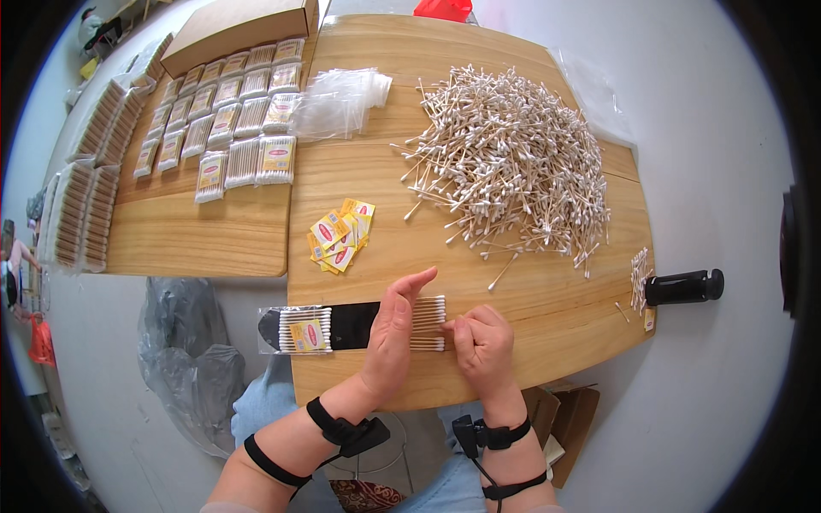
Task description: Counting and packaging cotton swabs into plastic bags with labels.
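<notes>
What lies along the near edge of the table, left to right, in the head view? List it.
Bagged cotton swabs → left hand → loose row of swabs → right hand → black cylinder.

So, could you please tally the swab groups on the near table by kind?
Large loose swab heap: 1
Aligned swab row at the hands: 1
Bagged swab packet: 1
Small swab bunch by the right edge: 1
Total: 4
</notes>
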`<state>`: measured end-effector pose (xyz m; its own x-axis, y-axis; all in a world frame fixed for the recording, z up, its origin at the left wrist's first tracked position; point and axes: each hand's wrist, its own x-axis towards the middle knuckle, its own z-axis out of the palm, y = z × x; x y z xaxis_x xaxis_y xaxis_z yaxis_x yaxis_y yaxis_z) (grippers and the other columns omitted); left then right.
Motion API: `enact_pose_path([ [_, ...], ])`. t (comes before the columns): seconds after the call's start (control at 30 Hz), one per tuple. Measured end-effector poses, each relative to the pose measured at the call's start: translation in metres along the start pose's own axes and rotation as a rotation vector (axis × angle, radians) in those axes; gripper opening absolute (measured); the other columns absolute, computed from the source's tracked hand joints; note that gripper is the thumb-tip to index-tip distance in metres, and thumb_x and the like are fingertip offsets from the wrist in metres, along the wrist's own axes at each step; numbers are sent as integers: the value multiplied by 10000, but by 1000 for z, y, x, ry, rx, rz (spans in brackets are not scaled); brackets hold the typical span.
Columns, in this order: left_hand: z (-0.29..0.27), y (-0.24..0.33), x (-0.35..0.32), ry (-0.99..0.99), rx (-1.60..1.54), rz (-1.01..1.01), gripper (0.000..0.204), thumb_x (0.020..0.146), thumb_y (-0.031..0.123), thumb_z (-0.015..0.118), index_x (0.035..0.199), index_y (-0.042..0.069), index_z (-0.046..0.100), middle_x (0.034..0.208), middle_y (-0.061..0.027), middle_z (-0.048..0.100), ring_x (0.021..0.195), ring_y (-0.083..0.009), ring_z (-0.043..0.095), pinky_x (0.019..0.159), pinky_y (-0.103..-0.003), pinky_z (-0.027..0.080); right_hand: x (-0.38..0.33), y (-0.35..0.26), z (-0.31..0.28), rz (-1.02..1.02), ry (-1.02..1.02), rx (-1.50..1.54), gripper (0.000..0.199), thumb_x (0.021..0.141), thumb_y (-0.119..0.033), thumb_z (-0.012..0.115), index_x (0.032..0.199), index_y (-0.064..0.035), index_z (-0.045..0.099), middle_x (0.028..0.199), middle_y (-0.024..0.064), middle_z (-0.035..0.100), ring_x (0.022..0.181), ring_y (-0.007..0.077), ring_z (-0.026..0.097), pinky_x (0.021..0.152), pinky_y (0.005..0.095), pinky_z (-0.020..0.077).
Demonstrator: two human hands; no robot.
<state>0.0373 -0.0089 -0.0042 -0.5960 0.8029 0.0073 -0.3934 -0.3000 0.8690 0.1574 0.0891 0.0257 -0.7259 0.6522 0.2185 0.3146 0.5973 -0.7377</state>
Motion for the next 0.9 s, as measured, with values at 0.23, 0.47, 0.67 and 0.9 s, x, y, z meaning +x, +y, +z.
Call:
enact_pose_path([
  [0.23,1,1,0,2,-24,3,488,1130,361,301,1419,-9,432,1508,-156,461,1458,-229,358,1234,-377,207,3,-2,1,13,35,39,246,975,-118,594,830,-19,766,687,109,612,661,273,589,619,386,465],
  [0.47,0,0,0,10,-27,1,489,1128,369,309,1416,-6,434,1506,-154,464,1454,-226,361,1229,-374,210,4,-1,5,-27,72,2,185,928,-91,646,780,-37,743,669,104,585,631,295,571,572,405,451],
  [0.67,1,-2,0,2,-28,11,491,1127,372,310,1417,-5,433,1505,-154,465,1456,-231,361,1226,-374,215,5,-2,4,-11,66,3,189,936,-99,641,787,-44,743,673,105,586,635,296,572,582,409,453],
  [0.9,1,1,0,14,-26,4,486,1129,367,304,1414,-6,430,1504,-159,466,1456,-237,363,1227,-372,220,6,0,7,-8,50,-26,203,956,-125,630,811,-44,748,681,103,591,642,300,573,585,410,451],
])
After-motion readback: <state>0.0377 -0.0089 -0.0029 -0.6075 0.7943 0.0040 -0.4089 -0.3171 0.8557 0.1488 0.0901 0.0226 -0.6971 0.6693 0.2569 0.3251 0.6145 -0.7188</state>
